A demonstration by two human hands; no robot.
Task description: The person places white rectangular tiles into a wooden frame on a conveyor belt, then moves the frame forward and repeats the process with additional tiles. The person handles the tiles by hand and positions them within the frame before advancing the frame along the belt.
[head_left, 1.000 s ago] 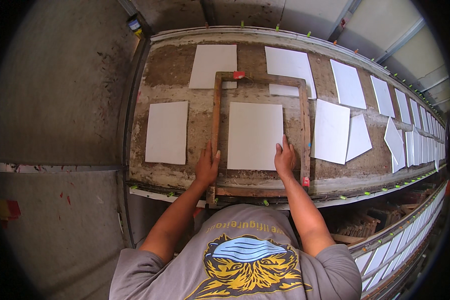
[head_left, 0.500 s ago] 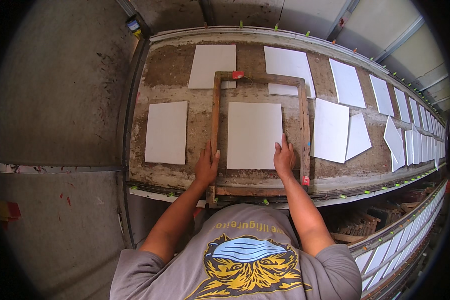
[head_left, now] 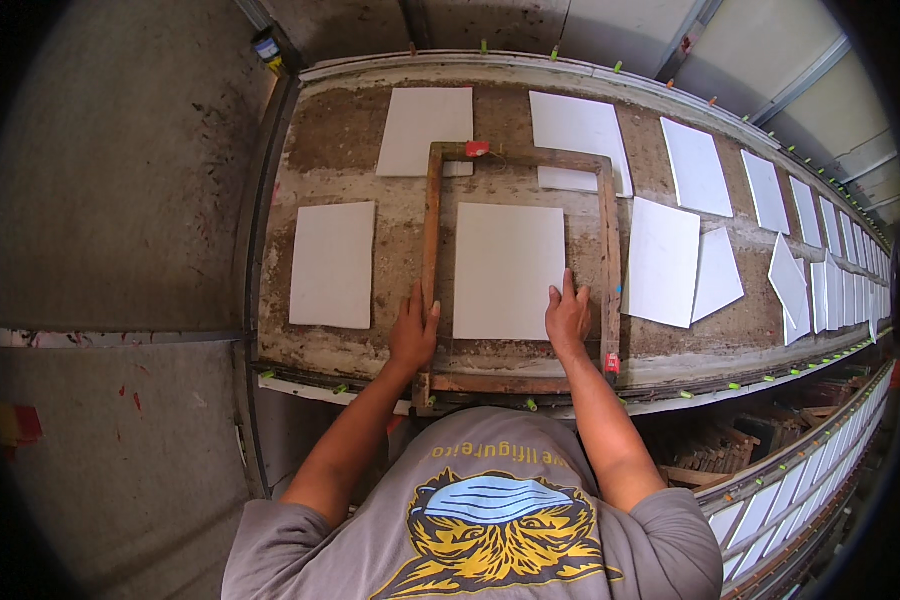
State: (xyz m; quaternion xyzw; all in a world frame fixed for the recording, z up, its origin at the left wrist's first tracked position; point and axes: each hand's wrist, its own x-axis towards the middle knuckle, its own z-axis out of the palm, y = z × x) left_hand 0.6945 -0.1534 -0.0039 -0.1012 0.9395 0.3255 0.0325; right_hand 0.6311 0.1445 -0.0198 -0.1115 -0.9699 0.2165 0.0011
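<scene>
A rectangular wooden frame (head_left: 610, 260) lies on the long, stained table. Within its outline is a flat white sheet (head_left: 509, 260). My left hand (head_left: 413, 335) straddles the frame's left bar near its lower end, fingers on the outer side and thumb on the inner side. Inside the frame, my right hand (head_left: 567, 322) touches the lower right edge of the white sheet. Its index finger stretches along that edge, with the thumb apart from it. The undersides of both hands are hidden. Whether a mesh spans the frame I cannot make out.
To the left lies another white sheet (head_left: 332, 265); others (head_left: 425, 130) lie partly under the frame's top bar. Overlapping sheets (head_left: 662, 262) sit at the right, with several more farther along the table. Small green pegs (head_left: 686, 394) line the table edges. Beneath are wooden pieces (head_left: 715, 450).
</scene>
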